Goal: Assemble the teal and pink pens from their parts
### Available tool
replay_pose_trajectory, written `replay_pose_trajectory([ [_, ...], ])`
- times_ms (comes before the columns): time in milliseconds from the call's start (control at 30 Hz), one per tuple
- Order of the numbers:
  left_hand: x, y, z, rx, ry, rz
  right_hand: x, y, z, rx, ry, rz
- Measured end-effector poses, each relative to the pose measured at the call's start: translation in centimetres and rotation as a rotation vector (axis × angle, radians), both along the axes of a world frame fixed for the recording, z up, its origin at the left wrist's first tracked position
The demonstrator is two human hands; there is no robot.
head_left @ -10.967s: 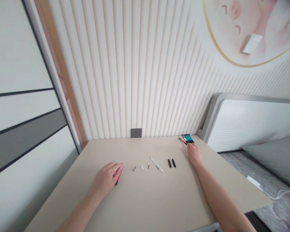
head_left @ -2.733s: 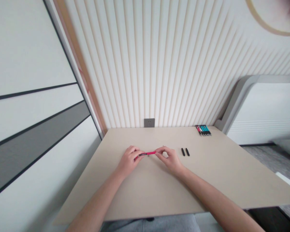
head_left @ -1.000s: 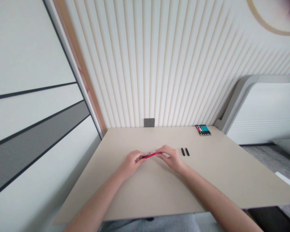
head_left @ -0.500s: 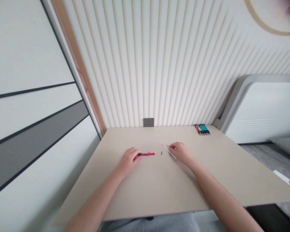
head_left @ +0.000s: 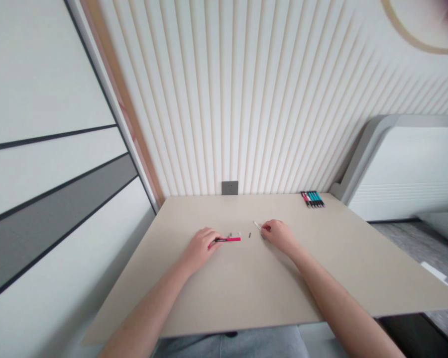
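On the left, my left hand (head_left: 202, 247) is closed around a pink and black pen barrel (head_left: 232, 239), which points to the right just over the table. My right hand (head_left: 279, 234) pinches a thin white pen refill (head_left: 257, 225); its upper end sticks out to the left and the rest is hidden by the fingers. Between the hands, a small dark pen part (head_left: 250, 235) lies on the table. Tiny clear and metallic pieces (head_left: 230, 234) lie just behind the pink barrel. Another small dark bit (head_left: 263, 237) shows beneath my right fingertips.
A row of several pens (head_left: 312, 199), pink, white and teal with black, lies at the back right of the beige table (head_left: 224, 288). Behind it rises a ribbed wall with a grey socket (head_left: 230, 188). A white cabinet stands left; a grey headboard (head_left: 414, 164) is at right.
My right fingers have closed over the lower part of the white refill, which has shifted slightly. The pink barrel has moved a little toward me and right, uncovering the tiny pieces behind it.
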State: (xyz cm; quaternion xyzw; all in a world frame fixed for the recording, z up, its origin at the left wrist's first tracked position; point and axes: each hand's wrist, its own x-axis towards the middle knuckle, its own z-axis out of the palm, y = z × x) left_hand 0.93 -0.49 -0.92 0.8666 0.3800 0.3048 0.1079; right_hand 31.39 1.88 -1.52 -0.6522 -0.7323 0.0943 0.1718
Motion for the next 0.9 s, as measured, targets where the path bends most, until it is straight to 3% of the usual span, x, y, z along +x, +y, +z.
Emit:
replay_pose_trajectory([
  [467,0.1,0.0,0.1,0.011,0.044,0.007,-0.9,-0.5,0.2,0.072,-0.12,0.022],
  [733,0.1,-0.1,0.1,0.013,0.055,0.009,-1.1,-0.3,0.2,0.002,-0.165,0.003],
  [900,0.1,-0.1,0.1,0.015,0.062,0.024,-0.9,-0.2,-0.1,0.034,-0.136,0.033],
])
